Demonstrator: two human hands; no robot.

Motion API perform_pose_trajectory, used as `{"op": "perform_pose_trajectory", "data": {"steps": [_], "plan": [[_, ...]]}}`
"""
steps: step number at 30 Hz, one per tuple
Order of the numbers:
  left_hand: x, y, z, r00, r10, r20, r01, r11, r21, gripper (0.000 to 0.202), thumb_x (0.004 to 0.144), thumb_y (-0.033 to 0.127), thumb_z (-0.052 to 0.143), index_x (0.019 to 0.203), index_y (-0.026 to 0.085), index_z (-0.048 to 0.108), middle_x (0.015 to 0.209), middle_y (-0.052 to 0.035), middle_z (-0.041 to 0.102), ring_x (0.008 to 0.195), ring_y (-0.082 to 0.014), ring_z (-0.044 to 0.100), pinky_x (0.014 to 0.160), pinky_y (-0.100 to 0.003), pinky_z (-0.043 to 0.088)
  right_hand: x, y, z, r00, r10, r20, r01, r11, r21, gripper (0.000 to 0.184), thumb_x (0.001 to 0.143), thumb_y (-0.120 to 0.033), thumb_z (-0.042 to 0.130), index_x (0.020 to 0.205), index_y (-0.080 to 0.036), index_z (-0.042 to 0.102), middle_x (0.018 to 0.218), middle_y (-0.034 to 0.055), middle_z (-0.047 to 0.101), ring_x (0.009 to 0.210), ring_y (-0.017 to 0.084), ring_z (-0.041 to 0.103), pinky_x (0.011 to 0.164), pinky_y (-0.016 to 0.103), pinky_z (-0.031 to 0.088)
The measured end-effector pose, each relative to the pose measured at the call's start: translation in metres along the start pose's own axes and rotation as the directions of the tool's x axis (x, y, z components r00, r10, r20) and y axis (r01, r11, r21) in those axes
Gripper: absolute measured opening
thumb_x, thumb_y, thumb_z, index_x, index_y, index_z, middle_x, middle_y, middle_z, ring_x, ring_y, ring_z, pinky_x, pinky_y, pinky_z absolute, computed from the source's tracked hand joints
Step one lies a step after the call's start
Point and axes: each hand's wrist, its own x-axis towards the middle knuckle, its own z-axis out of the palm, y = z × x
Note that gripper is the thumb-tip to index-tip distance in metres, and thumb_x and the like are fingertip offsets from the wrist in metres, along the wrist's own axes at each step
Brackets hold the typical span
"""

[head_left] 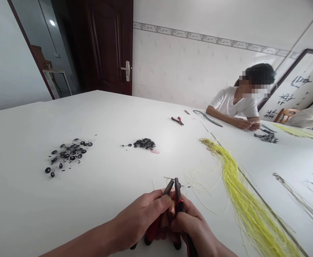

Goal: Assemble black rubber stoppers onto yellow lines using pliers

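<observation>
My left hand [143, 216] is closed around a pair of pliers [169, 187] with red and black handles. In my right hand [195, 225] is a second pair of pliers [177, 189], also red and black. Both tools point up and away from me, their jaw tips close together. A thin dark wire piece [169, 178] lies across just beyond the tips; whether the jaws grip it I cannot tell. A small dark round part shows partly behind the right jaws. Loose yellow cords [199, 178] curl on the table to the right of the tips.
On the white table [100, 200] lie scattered black discs [68, 153], a pile of small black parts [145, 143], a paper label [154, 151], spare pliers [177, 120] and a long yellow cord bundle [234, 175]. A person [234, 103] in white sits across, handling small parts.
</observation>
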Motion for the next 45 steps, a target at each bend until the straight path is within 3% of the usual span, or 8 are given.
{"op": "perform_pose_trajectory", "data": {"steps": [12,19,25,32,40,45], "plan": [[-0.001,-0.002,0.002,0.999,0.022,-0.025,-0.022,1.0,-0.01,0.037,0.086,0.048,0.029,0.075,0.017,0.047,0.057,0.0005,0.051,0.053,-0.0113,0.044,0.053,-0.026,0.035,-0.002,-0.004,-0.002,1.0,0.026,-0.002,-0.027,0.996,-0.083,0.02,0.055,-0.003,0.037,0.068,-0.017,0.044,0.056,-0.0007,0.054,0.044,0.008,0.041,0.038,0.02,0.027],[-0.001,-0.002,0.001,0.998,0.038,-0.042,-0.039,0.999,-0.004,0.039,0.086,0.048,0.026,0.074,0.017,0.046,0.062,-0.0015,0.055,0.053,-0.0121,0.046,0.054,-0.027,0.036,0.002,-0.005,-0.002,1.0,0.025,0.007,-0.024,0.996,-0.08,0.021,0.05,-0.004,0.037,0.066,-0.018,0.042,0.054,-0.0007,0.055,0.043,0.009,0.041,0.036,0.02,0.027],[0.001,-0.004,0.003,0.997,0.016,-0.073,-0.015,1.0,0.021,0.039,0.085,0.05,0.027,0.071,0.017,0.044,0.057,0.0012,0.05,0.048,-0.0098,0.042,0.049,-0.024,0.034,0.001,-0.01,0.001,0.998,0.066,0.006,-0.064,0.988,-0.142,0.018,0.052,-0.004,0.039,0.064,-0.016,0.044,0.057,-0.0003,0.057,0.04,0.007,0.038,0.036,0.02,0.026],[0.002,-0.008,0.009,0.991,-0.022,-0.135,0.02,1.0,-0.017,0.038,0.083,0.051,0.032,0.067,0.018,0.044,0.047,0.0042,0.046,0.043,-0.0088,0.038,0.044,-0.022,0.028,-0.003,-0.008,0.006,0.996,0.087,-0.037,-0.089,0.994,-0.06,0.018,0.052,-0.004,0.038,0.064,-0.017,0.043,0.055,-0.0012,0.055,0.043,0.008,0.044,0.037,0.019,0.026],[0.003,-0.01,0.012,0.989,-0.008,-0.15,0.003,0.999,-0.034,0.037,0.084,0.049,0.033,0.068,0.018,0.044,0.048,0.0051,0.043,0.042,-0.0078,0.037,0.042,-0.021,0.028,-0.005,-0.001,0.008,0.983,0.138,-0.121,-0.139,0.99,0.002,0.019,0.052,-0.007,0.038,0.067,-0.018,0.042,0.049,-0.0031,0.052,0.038,0.007,0.041,0.034,0.018,0.026],[0.004,-0.015,0.01,0.988,0.004,-0.156,-0.009,1.0,-0.029,0.038,0.084,0.05,0.031,0.067,0.018,0.042,0.047,0.0043,0.044,0.041,-0.0083,0.037,0.041,-0.021,0.029,-0.006,-0.003,0.007,0.992,0.104,-0.073,-0.106,0.994,-0.034,0.018,0.052,-0.007,0.039,0.067,-0.017,0.043,0.052,-0.0013,0.053,0.041,0.008,0.041,0.037,0.02,0.027]]}}
